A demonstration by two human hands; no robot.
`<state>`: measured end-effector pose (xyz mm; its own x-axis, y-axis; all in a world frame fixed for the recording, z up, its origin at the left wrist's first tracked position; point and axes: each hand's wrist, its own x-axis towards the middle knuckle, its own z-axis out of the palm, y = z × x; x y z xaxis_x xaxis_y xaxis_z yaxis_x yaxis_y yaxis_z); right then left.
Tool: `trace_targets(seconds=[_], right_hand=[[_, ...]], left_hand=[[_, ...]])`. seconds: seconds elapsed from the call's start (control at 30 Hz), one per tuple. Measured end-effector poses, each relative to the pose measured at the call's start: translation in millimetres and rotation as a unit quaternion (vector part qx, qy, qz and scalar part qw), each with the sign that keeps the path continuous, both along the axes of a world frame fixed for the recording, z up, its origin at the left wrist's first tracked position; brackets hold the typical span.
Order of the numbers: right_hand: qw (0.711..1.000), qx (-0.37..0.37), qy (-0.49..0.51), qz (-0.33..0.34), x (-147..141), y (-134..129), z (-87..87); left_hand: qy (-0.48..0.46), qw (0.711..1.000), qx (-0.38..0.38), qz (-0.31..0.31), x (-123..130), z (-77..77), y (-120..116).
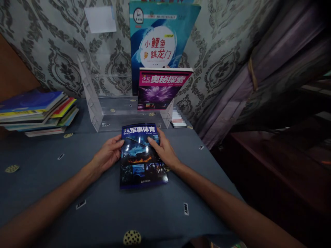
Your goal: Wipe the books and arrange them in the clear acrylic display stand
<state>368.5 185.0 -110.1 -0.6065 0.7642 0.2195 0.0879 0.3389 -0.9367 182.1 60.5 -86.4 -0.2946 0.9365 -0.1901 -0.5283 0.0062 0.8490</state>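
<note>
A dark blue book with white Chinese lettering is held between both hands, just in front of a clear acrylic rack. My left hand grips its left edge, thumb on the cover. On the other side, my right hand holds the upper right edge, its thumb on the cover and its other fingers partly hidden. Behind it, a purple and pink book stands at the rack's right part. A taller teal book stands farther back.
A stack of books lies at the left of the blue cloth-covered table. Patterned wallpaper rises behind, with a white paper on it. A tied curtain hangs beyond the table's right edge.
</note>
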Motion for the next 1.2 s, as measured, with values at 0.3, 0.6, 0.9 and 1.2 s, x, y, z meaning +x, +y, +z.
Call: trace_targets(seconds=[0.3,0.6,0.9,1.2], right_hand=[[0.91,-0.373,0.143,0.11,0,3,10.1],[0.903,-0.377,0.14,0.148,3,7,7.1],[0.892,-0.331,0.077,0.298,14,17,7.9],[0.864,-0.35,0.122,0.342,10,14,-2.0]], left_hand=[[0.018,1.0,0.006,-0.003,-1,-2.3,-2],[0.009,1.0,-0.006,0.019,0,0.2,-3],[0.109,0.986,-0.015,0.125,-4,-11.2,-1],[0.299,0.944,0.014,0.137,2,-14.7,-4]])
